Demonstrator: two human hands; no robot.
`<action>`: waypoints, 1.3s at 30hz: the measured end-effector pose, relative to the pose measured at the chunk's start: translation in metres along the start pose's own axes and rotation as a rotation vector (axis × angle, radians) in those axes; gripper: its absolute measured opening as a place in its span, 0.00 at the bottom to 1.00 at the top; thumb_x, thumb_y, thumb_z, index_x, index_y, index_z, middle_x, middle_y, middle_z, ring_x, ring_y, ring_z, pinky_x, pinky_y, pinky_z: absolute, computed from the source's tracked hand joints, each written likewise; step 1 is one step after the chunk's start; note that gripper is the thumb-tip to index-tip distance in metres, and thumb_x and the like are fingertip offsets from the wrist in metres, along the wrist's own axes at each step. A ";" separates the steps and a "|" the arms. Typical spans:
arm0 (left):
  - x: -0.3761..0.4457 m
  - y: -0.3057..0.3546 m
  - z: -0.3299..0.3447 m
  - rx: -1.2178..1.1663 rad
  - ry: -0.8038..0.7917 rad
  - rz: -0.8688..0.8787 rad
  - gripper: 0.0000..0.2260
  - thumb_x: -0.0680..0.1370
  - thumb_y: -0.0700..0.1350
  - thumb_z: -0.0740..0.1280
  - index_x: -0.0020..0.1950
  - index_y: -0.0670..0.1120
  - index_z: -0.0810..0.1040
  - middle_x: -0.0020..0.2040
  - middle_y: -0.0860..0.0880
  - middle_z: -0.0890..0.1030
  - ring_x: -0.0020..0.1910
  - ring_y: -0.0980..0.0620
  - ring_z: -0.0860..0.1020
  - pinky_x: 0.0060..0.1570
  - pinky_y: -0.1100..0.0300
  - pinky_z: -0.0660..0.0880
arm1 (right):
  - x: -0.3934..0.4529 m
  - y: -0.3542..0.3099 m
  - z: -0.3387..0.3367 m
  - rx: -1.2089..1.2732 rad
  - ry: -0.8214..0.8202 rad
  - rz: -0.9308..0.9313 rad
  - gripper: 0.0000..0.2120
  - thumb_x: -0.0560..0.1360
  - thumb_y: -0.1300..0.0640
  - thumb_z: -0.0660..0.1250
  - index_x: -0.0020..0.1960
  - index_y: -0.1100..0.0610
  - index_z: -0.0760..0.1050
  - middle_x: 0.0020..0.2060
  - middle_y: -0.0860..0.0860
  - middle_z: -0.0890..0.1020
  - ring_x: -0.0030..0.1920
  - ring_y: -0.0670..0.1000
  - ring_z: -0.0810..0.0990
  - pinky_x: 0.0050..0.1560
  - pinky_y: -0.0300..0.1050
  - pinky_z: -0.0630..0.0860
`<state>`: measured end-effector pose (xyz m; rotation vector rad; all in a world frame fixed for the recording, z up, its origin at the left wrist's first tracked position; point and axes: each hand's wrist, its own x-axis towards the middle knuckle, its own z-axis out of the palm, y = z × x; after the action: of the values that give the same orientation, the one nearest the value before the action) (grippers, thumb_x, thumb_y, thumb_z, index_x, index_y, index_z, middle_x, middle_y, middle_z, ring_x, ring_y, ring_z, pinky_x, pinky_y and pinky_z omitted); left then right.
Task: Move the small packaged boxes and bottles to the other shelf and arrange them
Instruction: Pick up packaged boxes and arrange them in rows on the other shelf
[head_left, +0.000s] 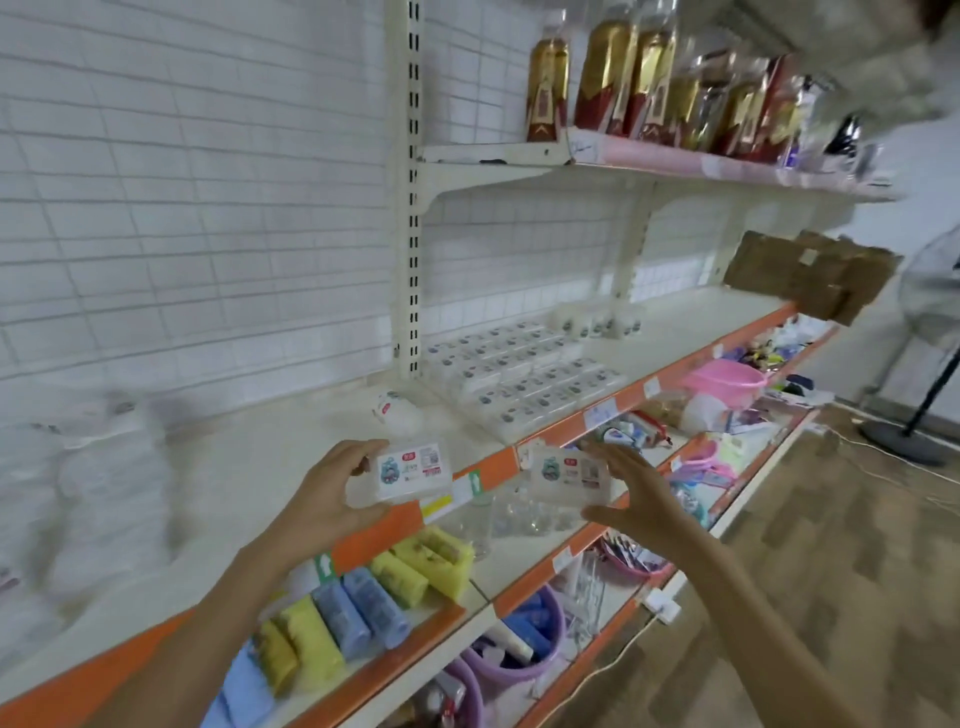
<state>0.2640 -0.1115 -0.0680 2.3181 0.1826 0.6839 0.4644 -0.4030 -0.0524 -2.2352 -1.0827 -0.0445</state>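
My left hand (327, 499) grips a small clear packaged box (402, 475) with a white label, held in front of the orange shelf edge. My right hand (631, 493) holds a second box of the same kind (563, 475) between fingers and thumb. Both boxes hover side by side just off the white middle shelf (270, 457). Further right on that shelf lie several like boxes in neat rows (519, 374), with a few small white bottles (597, 325) behind them. One loose packet (395, 410) lies near the shelf upright.
White plastic-wrapped goods (88, 483) fill the shelf's left end. A torn cardboard box (810, 275) sits at its far right. Gold and red bottles (639, 78) line the top shelf. Lower shelves hold coloured rolls (363, 608), clear bottles and basins. A fan stand (914, 415) is on the floor.
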 end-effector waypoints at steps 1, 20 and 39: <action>0.007 0.008 0.016 -0.012 0.000 0.004 0.31 0.60 0.58 0.67 0.61 0.49 0.70 0.54 0.57 0.72 0.53 0.72 0.70 0.52 0.80 0.64 | -0.006 0.015 -0.013 0.001 0.009 0.018 0.35 0.66 0.62 0.75 0.70 0.54 0.66 0.64 0.51 0.70 0.62 0.51 0.70 0.60 0.42 0.68; 0.108 0.108 0.196 0.065 0.010 -0.070 0.29 0.64 0.46 0.76 0.63 0.50 0.70 0.53 0.56 0.72 0.54 0.55 0.72 0.46 0.80 0.64 | -0.019 0.196 -0.125 0.069 0.019 0.047 0.35 0.66 0.61 0.75 0.70 0.54 0.65 0.59 0.45 0.70 0.56 0.46 0.73 0.48 0.27 0.69; 0.288 0.043 0.228 0.184 0.119 -0.220 0.30 0.67 0.41 0.75 0.67 0.49 0.69 0.61 0.55 0.69 0.59 0.56 0.69 0.57 0.63 0.66 | 0.240 0.274 -0.129 0.069 -0.198 -0.143 0.34 0.68 0.55 0.75 0.70 0.54 0.65 0.62 0.49 0.70 0.59 0.48 0.73 0.61 0.42 0.72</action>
<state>0.6257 -0.1887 -0.0570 2.3841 0.5677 0.7185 0.8486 -0.4338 -0.0267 -2.1315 -1.3283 0.1552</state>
